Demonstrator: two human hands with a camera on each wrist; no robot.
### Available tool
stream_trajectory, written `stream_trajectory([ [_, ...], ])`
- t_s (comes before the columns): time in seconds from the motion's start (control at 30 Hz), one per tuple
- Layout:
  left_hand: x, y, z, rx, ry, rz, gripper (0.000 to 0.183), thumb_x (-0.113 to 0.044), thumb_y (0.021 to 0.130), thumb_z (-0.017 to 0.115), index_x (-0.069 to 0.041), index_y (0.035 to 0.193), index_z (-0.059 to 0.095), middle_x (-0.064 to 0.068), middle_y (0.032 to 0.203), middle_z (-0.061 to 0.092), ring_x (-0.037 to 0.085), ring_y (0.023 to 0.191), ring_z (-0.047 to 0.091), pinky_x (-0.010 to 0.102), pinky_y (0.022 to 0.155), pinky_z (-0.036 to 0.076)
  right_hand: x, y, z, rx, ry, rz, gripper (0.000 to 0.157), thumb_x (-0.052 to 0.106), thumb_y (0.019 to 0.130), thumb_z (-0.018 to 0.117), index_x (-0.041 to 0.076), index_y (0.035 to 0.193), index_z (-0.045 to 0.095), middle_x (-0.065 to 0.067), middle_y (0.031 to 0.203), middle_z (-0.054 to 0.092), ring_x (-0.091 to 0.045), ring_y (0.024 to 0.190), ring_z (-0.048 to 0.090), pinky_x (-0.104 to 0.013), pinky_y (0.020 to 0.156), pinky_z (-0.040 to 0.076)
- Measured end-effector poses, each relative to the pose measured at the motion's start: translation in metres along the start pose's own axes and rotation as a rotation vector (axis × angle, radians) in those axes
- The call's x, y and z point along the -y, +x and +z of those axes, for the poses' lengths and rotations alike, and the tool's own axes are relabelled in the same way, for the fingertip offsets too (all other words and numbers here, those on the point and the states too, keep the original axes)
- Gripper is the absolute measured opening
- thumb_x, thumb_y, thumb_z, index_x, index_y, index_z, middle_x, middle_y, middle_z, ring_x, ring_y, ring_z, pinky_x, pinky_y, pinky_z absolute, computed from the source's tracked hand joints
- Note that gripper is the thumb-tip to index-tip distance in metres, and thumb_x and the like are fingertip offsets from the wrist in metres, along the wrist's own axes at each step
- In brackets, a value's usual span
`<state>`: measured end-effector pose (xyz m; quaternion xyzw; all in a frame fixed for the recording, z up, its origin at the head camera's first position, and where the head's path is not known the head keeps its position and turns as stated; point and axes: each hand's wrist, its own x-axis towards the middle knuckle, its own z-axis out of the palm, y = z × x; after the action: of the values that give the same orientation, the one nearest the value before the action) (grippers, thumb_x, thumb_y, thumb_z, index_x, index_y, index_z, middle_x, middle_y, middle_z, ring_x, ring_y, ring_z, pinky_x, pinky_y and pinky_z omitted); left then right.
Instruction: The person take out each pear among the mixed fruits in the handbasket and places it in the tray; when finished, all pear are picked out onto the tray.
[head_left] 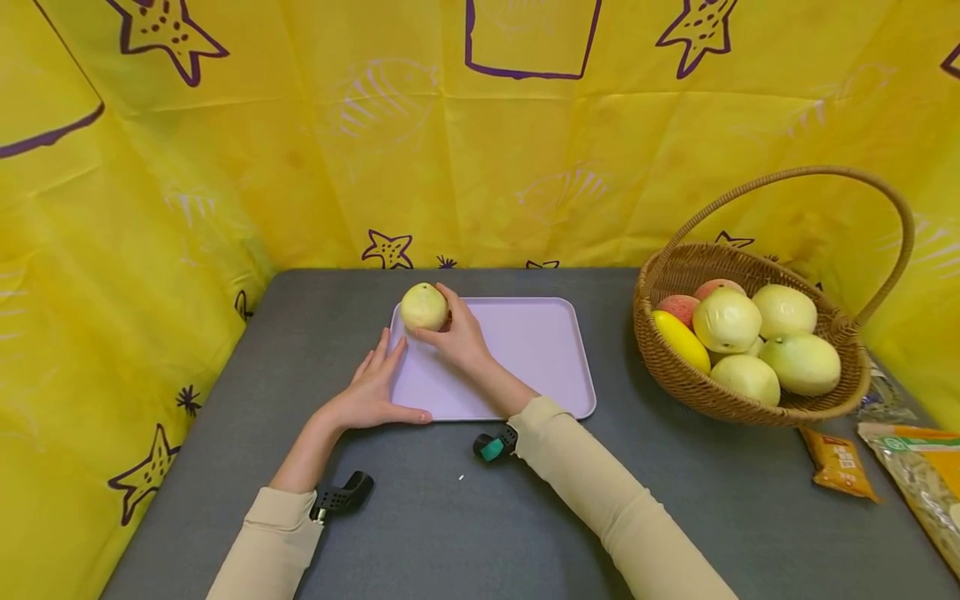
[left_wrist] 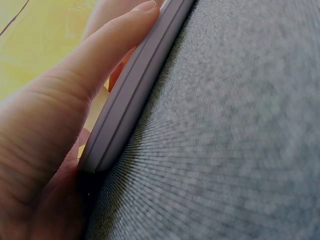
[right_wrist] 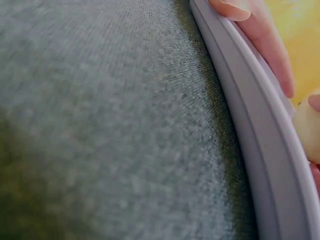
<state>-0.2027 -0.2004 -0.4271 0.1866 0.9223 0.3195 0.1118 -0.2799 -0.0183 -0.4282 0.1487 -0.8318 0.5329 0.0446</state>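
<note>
A lavender tray point(head_left: 525, 358) lies flat on the grey table. My right hand point(head_left: 461, 333) grips a pale yellow-green round fruit point(head_left: 423, 308), apple-like with a small dark stem spot, at the tray's far left corner. The thumb is on its near side and the fingers are behind it; whether it touches the tray cannot be told. My left hand point(head_left: 371, 392) spreads its fingers along the tray's left edge, its thumb point(left_wrist: 120, 37) straight along the near rim. In the right wrist view, the fruit point(right_wrist: 307, 130) shows only partly, beyond the tray's rim point(right_wrist: 270, 125).
A wicker basket point(head_left: 742, 414) with a tall handle stands at the right, filled with several pale green fruits, reddish fruits and a yellow one point(head_left: 681, 340). An orange packet point(head_left: 838, 465) and a clear bag point(head_left: 922, 475) lie beside it. Yellow cloth point(head_left: 480, 167) hangs behind the table.
</note>
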Motion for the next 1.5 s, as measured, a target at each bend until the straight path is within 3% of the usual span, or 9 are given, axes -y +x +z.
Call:
stream_trajectory([
  [0.2, 0.000, 0.000, 0.001, -0.007, -0.001, 0.009, 0.126, -0.055, 0.070, 0.082, 0.000, 0.155, 0.007, 0.024, 0.158, -0.020, 0.047, 0.144, -0.008, 0.062, 0.111, -0.002, 0.000, -0.007, -0.003, 0.003, 0.042, 0.036, 0.085, 0.017, 0.080, 0.082, 0.001, 0.148, 0.034, -0.017, 0.136, 0.050, -0.027, 0.106, 0.058, -0.033, 0.089, 0.049],
  [0.4, 0.001, 0.000, 0.002, -0.014, 0.007, 0.011, 0.125, -0.055, 0.070, 0.082, -0.001, 0.155, 0.009, 0.024, 0.158, -0.019, 0.048, 0.143, -0.008, 0.063, 0.111, -0.002, 0.003, -0.016, -0.008, -0.008, 0.115, 0.109, 0.080, 0.016, 0.081, 0.080, 0.003, 0.147, 0.035, -0.016, 0.140, 0.049, -0.028, 0.115, 0.056, -0.036, 0.094, 0.048],
  [0.63, 0.002, 0.000, 0.004, -0.020, 0.016, 0.019, 0.124, -0.055, 0.070, 0.082, -0.001, 0.155, 0.011, 0.025, 0.158, -0.018, 0.051, 0.142, -0.006, 0.064, 0.110, -0.001, 0.006, -0.031, -0.022, -0.016, 0.247, 0.205, 0.069, 0.012, 0.082, 0.078, 0.009, 0.142, 0.044, -0.011, 0.139, 0.050, -0.029, 0.121, 0.053, -0.039, 0.097, 0.046],
  [0.87, 0.004, 0.001, 0.005, -0.017, 0.024, 0.008, 0.123, -0.057, 0.070, 0.081, -0.003, 0.156, 0.011, 0.023, 0.158, -0.018, 0.052, 0.142, -0.005, 0.064, 0.110, -0.001, 0.013, -0.049, -0.045, 0.034, 0.457, 0.334, 0.060, 0.011, 0.088, 0.070, 0.004, 0.141, 0.045, -0.015, 0.142, 0.048, -0.029, 0.124, 0.050, -0.037, 0.093, 0.047],
  [1.03, 0.003, 0.001, 0.004, -0.024, 0.033, 0.018, 0.122, -0.056, 0.070, 0.081, -0.001, 0.155, 0.013, 0.025, 0.158, -0.017, 0.051, 0.142, -0.004, 0.064, 0.110, 0.000, 0.010, -0.061, -0.057, 0.019, 0.579, 0.410, 0.054, 0.006, 0.088, 0.067, 0.002, 0.138, 0.049, -0.015, 0.139, 0.051, -0.022, 0.113, 0.057, -0.029, 0.084, 0.049],
  [1.27, 0.002, 0.002, 0.002, -0.023, 0.029, 0.023, 0.120, -0.054, 0.070, 0.082, -0.001, 0.155, 0.015, 0.026, 0.158, -0.017, 0.051, 0.142, -0.004, 0.064, 0.110, -0.001, 0.011, -0.078, -0.076, 0.022, 0.719, 0.446, 0.047, 0.000, 0.091, 0.060, -0.004, 0.136, 0.049, -0.021, 0.138, 0.050, -0.016, 0.098, 0.057, -0.031, 0.084, 0.047],
  [1.5, 0.003, 0.001, 0.003, -0.018, 0.027, 0.028, 0.118, -0.054, 0.071, 0.082, -0.002, 0.155, 0.017, 0.025, 0.157, -0.019, 0.051, 0.142, -0.005, 0.064, 0.110, -0.001, 0.011, -0.094, -0.096, 0.082, 0.767, 0.533, 0.043, 0.006, 0.096, 0.056, -0.005, 0.137, 0.048, -0.015, 0.128, 0.058, -0.019, 0.096, 0.059, -0.027, 0.079, 0.048],
])
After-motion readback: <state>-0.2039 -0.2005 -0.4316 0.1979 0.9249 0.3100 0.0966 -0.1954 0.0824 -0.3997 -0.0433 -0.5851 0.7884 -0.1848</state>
